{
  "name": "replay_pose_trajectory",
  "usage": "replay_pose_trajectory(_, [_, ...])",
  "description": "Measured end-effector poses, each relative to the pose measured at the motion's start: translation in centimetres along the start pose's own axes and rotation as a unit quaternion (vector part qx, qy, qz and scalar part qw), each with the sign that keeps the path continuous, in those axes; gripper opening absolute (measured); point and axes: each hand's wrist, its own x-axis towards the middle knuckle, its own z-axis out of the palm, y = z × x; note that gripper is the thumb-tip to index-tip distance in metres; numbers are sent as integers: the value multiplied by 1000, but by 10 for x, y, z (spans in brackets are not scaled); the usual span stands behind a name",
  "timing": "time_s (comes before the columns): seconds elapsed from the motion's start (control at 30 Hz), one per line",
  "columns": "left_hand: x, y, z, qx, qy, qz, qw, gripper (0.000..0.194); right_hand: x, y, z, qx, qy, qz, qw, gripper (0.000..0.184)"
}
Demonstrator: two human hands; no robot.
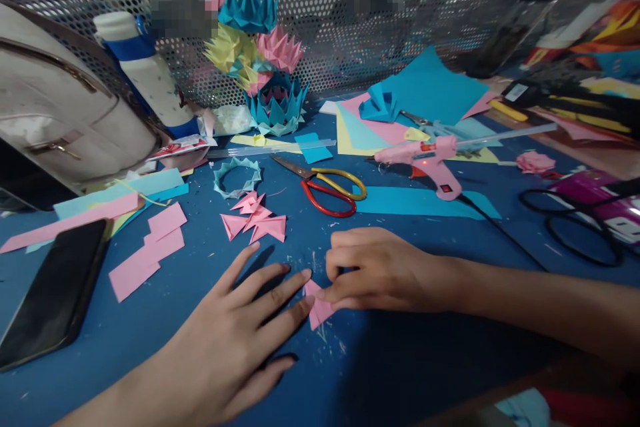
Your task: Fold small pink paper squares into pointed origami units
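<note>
A small folded piece of pink paper (319, 307) lies flat on the blue table, its front corner pointing down. My left hand (250, 320) is open with fingers spread, two fingertips resting at the paper's left edge. From the right, my right hand (385, 270) has its fingers curled and presses a fingertip on the paper's right side; its thumb is largely hidden. Beyond my left fingers sits a group of folded pink paper pieces (257, 217). Pink paper rectangles (163, 240) lie farther left.
Red-and-yellow-handled scissors (333, 190) lie behind my hands. A pink glue gun (425, 159) rests on a blue paper strip (405, 202), its cord trailing right. A light-blue paper ring (219, 177), a phone (57, 287), a bottle (150, 80) and layered paper flowers (277, 103) stand around.
</note>
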Motion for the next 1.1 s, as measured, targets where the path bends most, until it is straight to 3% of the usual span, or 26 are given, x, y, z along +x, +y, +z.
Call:
replay_pose_trajectory(0.23, [1, -1, 0, 5, -7, -15, 1000, 41, 3, -1, 1, 3, 15, -2, 1000, 24])
replay_pose_trajectory(0.5, [22, -13, 5, -148, 73, -106, 981, 18, 7, 1, 7, 41, 12, 14, 999, 17])
replay_pose_trajectory(0.67, [42, -22, 9, -169, 31, -152, 973, 19, 8, 0, 6, 55, 14, 113, 992, 25])
replay_pose_trajectory(0.77, [50, -31, 8, -203, -15, -155, 967, 24, 8, -3, 6, 65, 24, 131, 989, 24])
replay_pose_trajectory(0.93, [55, -37, -2, -297, -60, -169, 938, 27, 7, -7, 6, 88, 33, 146, 985, 17])
replay_pose_trajectory(1.1, [59, -26, -7, -403, 0, -218, 889, 27, 7, -10, 4, 178, 59, 169, 968, 18])
